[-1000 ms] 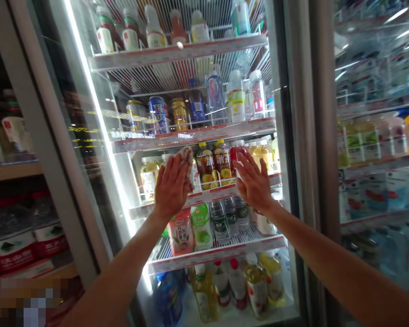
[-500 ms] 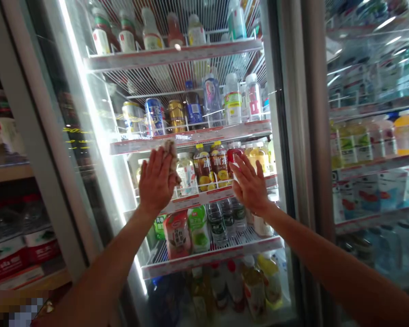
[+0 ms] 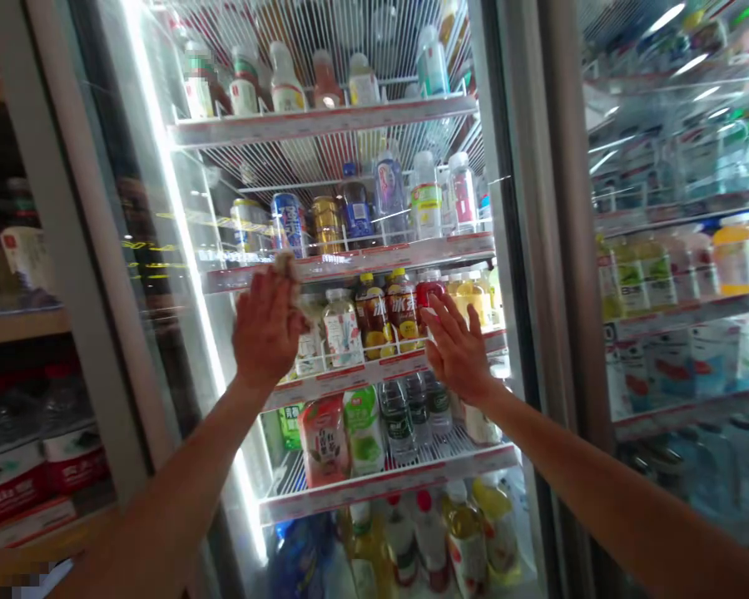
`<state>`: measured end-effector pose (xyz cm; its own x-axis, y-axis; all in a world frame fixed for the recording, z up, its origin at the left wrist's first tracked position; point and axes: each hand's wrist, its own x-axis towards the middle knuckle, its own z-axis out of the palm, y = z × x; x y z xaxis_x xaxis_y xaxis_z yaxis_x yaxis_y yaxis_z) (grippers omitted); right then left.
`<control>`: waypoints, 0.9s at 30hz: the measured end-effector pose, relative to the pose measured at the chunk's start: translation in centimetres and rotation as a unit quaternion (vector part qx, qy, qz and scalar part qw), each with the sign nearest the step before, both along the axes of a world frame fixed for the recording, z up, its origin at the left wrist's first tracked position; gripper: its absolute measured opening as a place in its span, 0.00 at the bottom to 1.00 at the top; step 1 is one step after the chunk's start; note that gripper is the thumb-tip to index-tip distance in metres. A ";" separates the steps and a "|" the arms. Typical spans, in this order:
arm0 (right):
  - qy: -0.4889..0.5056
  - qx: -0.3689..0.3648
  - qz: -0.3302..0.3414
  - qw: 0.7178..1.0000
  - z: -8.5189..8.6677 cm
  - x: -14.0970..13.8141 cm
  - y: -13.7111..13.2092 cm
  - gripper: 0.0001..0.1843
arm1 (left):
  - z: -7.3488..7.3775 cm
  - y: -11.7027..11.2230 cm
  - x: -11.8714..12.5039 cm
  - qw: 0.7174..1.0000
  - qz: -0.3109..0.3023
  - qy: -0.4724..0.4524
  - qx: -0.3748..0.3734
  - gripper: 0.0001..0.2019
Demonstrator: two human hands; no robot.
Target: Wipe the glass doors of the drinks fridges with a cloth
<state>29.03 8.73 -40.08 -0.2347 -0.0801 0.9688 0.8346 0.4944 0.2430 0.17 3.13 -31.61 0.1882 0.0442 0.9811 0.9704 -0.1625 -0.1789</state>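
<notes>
Left hand [image 3: 267,326] flat against glass door [image 3: 225,208] of drinks fridge, fingers together, pressing a crumpled cloth [image 3: 289,274] to the pane at second-shelf height. Right hand [image 3: 457,349] open, fingers spread, palm on same glass, holding nothing, near right door frame [image 3: 524,249]. Behind pane between hands: brown bottles [image 3: 388,312] with yellow caps, label showing character "冰". Blue can [image 3: 289,223] on shelf above, white writing, unreadable. Pink carton [image 3: 323,439] and green carton [image 3: 363,428] one shelf down, print too small to read. Second fridge [image 3: 680,249] to the right, labels blurred.
</notes>
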 end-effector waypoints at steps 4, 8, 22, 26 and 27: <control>0.008 -0.005 -0.011 1.000 0.1 -0.2 -0.1 0.38 | 1.9 -0.2 -1.6 0.977 0.026 -0.195 0.077 0.29; 0.005 -0.014 -0.008 1.000 0.0 -0.1 -0.2 0.38 | 1.0 0.5 2.7 0.999 -0.006 -0.031 -0.017 0.27; -0.005 0.003 -0.011 1.000 0.1 0.0 -0.2 0.33 | 1.0 1.0 6.7 0.998 -0.007 0.020 -0.056 0.25; -0.007 0.013 0.001 1.000 0.0 0.1 -0.1 0.33 | 0.0 0.9 5.2 0.994 -0.020 0.090 -0.062 0.23; -0.006 0.015 0.002 1.000 0.0 0.1 -0.1 0.33 | 0.5 0.6 3.7 0.996 -0.018 0.064 -0.052 0.24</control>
<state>29.18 8.67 -40.07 -0.2460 -0.1102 0.9630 0.8292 0.4905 0.2680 3.87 3.75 -31.15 0.3154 0.1344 0.9394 0.9337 -0.2207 -0.2819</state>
